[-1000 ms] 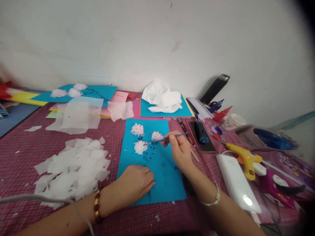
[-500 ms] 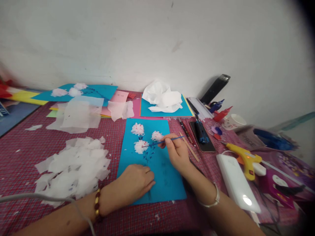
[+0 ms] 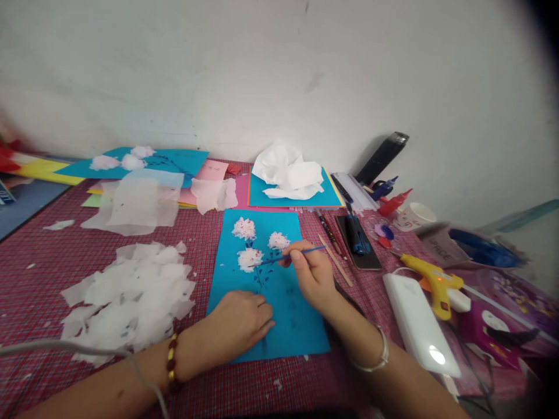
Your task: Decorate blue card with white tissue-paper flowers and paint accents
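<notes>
A thin blue paintbrush (image 3: 301, 252) is pinched between the fingers of my right hand (image 3: 309, 272). Its tip is at the lower edge of a white crumpled-tissue flower (image 3: 250, 260) with red dabs. That flower and two others like it sit on a blue paper sheet (image 3: 279, 326), above painted dark-blue stems and leaves. My left hand (image 3: 240, 320) lies on the sheet's lower left part, fingers resting against the paper and holding nothing. Left of the sheet is a heap of torn white tissue (image 3: 131, 297).
Behind are a second blue flower sheet (image 3: 170, 158) and crumpled white tissue (image 3: 288, 174) on coloured paper. On the right lie a phone (image 3: 371, 256), a small paint palette (image 3: 385, 235), a paper cup (image 3: 417, 215), a yellow glue gun (image 3: 430, 279) and a white power bank (image 3: 419, 326).
The brush tip has moved slightly down and left, from within the lower flower to its bottom edge. My right hand has dropped a little with it; my left hand stays put.
</notes>
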{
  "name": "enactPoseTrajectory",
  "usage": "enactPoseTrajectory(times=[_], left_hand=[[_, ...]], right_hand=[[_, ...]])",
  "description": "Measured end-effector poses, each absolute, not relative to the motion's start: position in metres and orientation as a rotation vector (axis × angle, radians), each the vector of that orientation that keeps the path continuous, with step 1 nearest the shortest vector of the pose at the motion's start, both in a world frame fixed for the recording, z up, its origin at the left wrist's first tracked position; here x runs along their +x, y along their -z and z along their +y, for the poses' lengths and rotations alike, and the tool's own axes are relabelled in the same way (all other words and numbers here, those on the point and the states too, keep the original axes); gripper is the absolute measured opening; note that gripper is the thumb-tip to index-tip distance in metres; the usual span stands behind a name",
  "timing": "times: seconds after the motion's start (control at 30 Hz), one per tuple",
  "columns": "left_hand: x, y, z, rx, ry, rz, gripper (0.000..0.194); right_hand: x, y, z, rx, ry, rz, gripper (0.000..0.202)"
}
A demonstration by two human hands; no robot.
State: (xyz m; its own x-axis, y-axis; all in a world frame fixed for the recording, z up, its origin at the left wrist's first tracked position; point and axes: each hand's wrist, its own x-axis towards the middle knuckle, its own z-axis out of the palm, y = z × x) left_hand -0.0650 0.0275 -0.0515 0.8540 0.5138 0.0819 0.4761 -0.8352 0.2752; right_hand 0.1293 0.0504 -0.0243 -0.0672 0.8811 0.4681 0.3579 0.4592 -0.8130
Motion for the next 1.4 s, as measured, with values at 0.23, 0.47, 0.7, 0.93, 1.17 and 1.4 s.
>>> enactPoseTrajectory(times=[0.23, 0.47, 0.7, 0.93, 1.17, 1.4], left_hand=[[-0.066, 0.056, 0.028, 2.787, -0.248, 0.756, 0.021], [-0.065, 0.052, 0.028, 2.800, -0.268, 0.749, 0.021], [-0.065, 0.055, 0.028, 2.789, -0.262, 0.750, 0.019], [-0.065, 0.053, 0.028, 2.802, -0.255, 0.751, 0.020], [-0.066, 0.054, 0.027, 2.796, -0.253, 0.753, 0.020], [-0.065, 0.053, 0.028, 2.799, -0.260, 0.752, 0.019]], right_hand=[[0.131, 0.023, 0.050, -1.117, -0.552, -1.741, 0.024], [0.127, 0.023, 0.051, -1.082, -0.565, -1.784, 0.023], [0.138, 0.013, 0.051, -1.136, -0.485, -1.661, 0.021], [0.141, 0.019, 0.057, -1.220, -0.395, -1.776, 0.023], [0.141, 0.017, 0.055, -1.216, -0.459, -1.663, 0.023], [0.139, 0.021, 0.056, -1.196, -0.469, -1.733, 0.024]])
